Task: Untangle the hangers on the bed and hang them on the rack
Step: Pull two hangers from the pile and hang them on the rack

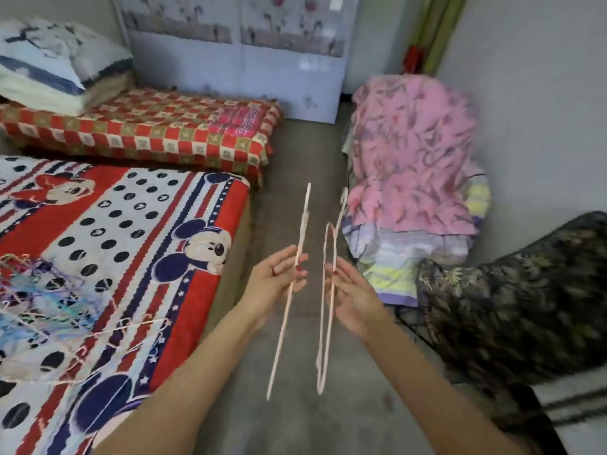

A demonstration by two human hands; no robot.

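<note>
Pale pink wire makes up the two hangers held over the grey floor (295, 421) at the middle of the view. One hanger (289, 300) is seen edge-on as a thin line running from about 12 o'clock down to 6 o'clock, and the left hand (277, 277) pinches it about halfway along between thumb and curled fingers. Just to its 3 o'clock, apart from it, the second hanger (326, 307) shows as a narrow loop with its hook up toward 1 o'clock; the right hand (353, 295) holds it partway along one side, fingers loosely bent around the wire, though blur hides exactly how they close. At 9 o'clock lies the bed (203, 290), covered in a red, white and navy cartoon-mouse spread. On that spread, toward the lower left edge, more hangers (49, 310) lie in a tangle of thin coloured wires, blue, purple and pinkish, too blurred to count. Beyond the bed, at 11 o'clock, a second mattress in red checks (138, 133) carries a stack of pillows (49, 67). At 12 o'clock stands a pale flowered wardrobe (243, 60). At 2 o'clock a pink blanket (414, 149) is heaped over folded cloth, and at 4 o'clock dark patterned fabric (525, 307) drapes near the right forearm.
</note>
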